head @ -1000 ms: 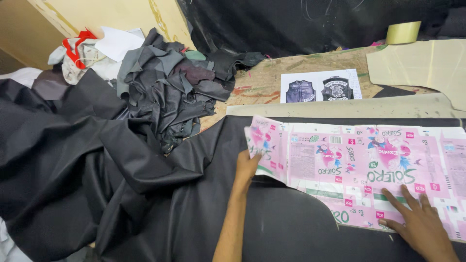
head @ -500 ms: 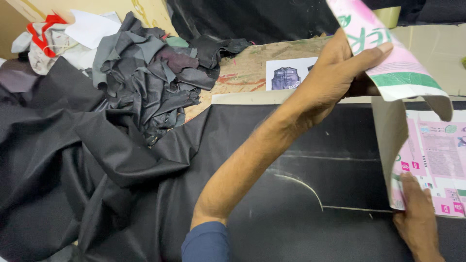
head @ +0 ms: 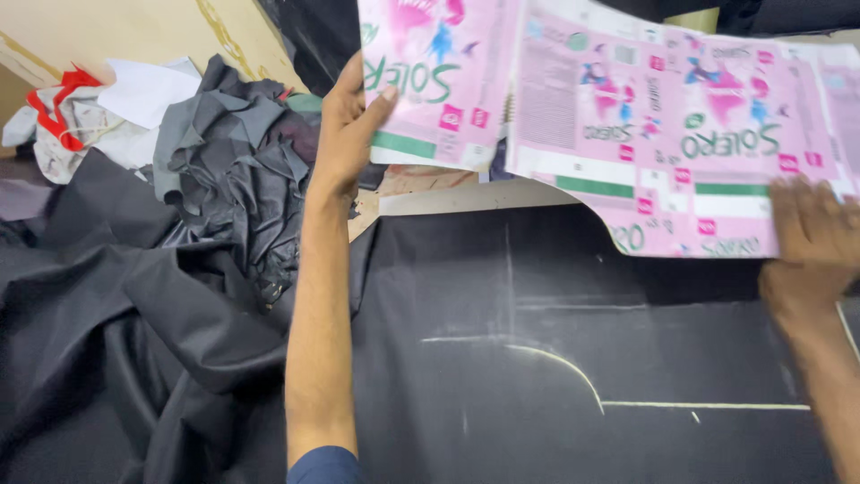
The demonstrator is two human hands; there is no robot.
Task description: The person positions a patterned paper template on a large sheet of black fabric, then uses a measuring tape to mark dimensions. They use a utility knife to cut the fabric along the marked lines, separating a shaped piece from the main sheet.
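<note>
A large pink printed cardboard pattern is lifted off the black fabric and held up across the upper right of the head view. My left hand grips its left edge, thumb over the front. My right hand holds its lower right corner. On the black fabric below, white chalk lines show a curve and straight edges where the pattern lay.
A heap of dark grey and black cloth pieces sits at the left, with white and red cloth behind it. Loose black fabric folds fill the lower left. A pale board edge runs behind the fabric.
The pattern lay flat on the fabric under both hands a second ago. Both hands lifted it up and away, uncovering the chalk outline.
</note>
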